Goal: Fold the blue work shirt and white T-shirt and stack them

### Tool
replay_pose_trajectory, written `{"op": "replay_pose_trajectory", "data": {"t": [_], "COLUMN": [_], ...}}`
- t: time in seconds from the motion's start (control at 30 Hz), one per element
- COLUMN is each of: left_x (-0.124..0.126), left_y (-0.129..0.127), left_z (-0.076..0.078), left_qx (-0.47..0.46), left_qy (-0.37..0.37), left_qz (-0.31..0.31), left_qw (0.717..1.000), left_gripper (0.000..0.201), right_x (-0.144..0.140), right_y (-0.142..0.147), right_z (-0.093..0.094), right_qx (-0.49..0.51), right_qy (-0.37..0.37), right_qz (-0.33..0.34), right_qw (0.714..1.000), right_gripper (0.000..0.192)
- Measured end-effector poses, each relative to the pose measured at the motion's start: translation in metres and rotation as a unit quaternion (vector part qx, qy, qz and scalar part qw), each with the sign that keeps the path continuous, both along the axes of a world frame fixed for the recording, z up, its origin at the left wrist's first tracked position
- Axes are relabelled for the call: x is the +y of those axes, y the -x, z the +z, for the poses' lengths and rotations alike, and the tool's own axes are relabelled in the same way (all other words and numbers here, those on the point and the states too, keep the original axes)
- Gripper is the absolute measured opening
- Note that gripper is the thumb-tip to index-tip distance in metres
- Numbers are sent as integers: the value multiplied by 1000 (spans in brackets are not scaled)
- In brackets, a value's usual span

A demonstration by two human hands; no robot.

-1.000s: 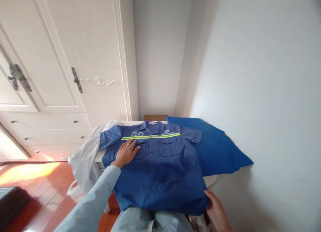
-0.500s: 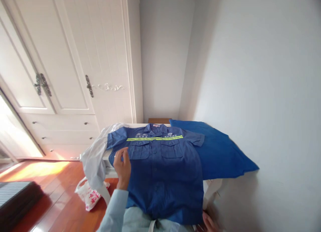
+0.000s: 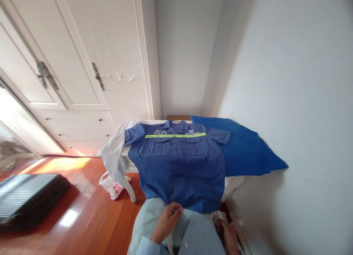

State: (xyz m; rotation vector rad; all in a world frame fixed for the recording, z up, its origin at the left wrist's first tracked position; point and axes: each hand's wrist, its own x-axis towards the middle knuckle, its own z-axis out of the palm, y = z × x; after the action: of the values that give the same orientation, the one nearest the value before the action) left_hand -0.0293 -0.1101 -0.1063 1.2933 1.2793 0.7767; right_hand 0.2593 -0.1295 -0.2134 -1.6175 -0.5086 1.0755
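Observation:
A dark blue short-sleeved work shirt [image 3: 176, 166] lies front up, its collar away from me. It has two chest pockets, white lettering and a yellow-green reflective stripe; its lower part hangs toward my lap. My left hand [image 3: 168, 219] is over my lap beside the shirt's hem, fingers curled in. Nothing I can name shows between them. Low at the right, my right hand [image 3: 229, 236] is down beside my thigh, near some small clear and reddish items [image 3: 217, 222]. Its fingertips are partly hidden and blurred, so its grip is unclear.
The shirt lies over a white table [image 3: 129, 167]. Bright blue cloth [image 3: 242, 152] spreads at its right, against the wall. White cloth [image 3: 113, 155] drapes over the left end, above a plastic bag [image 3: 112, 187]. A white wardrobe [image 3: 77, 63] stands behind; a dark ridged object [image 3: 33, 199] lies left.
My left hand has moved from above the shirt's left pocket down to my lap by the hem. My right hand stays low at the right. The view has tilted downward.

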Motion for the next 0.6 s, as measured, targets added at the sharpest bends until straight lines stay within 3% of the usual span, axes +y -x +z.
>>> {"op": "replay_pose_trajectory", "data": {"t": [0.07, 0.17, 0.27, 0.33, 0.4, 0.6], "left_x": [-7, -10, -8, -6, -4, -2], "left_y": [-24, -41, -39, -34, -31, -35], "left_z": [-1, -11, -23, -28, -30, -36], "left_qx": [35, 135, 128, 85, 67, 77], "left_qy": [-6, -25, -32, -46, -49, -23], "left_qz": [-73, -114, -101, -100, -91, -56], "left_qw": [997, 984, 986, 990, 992, 995], "left_gripper": [42, 34, 28, 27, 30, 26], "right_x": [-2, -10, -22, -26, -25, -2], "right_y": [10, 36, 70, 89, 101, 90], "right_z": [29, 68, 88, 92, 92, 90], "right_qx": [-93, -169, -173, -177, -171, -15], "right_qy": [-3, -70, -120, -141, -140, -92], "right_qz": [42, 195, 393, 462, 463, 353], "right_qw": [995, 964, 895, 857, 858, 931], "right_gripper": [55, 61, 55, 48, 43, 62]}}
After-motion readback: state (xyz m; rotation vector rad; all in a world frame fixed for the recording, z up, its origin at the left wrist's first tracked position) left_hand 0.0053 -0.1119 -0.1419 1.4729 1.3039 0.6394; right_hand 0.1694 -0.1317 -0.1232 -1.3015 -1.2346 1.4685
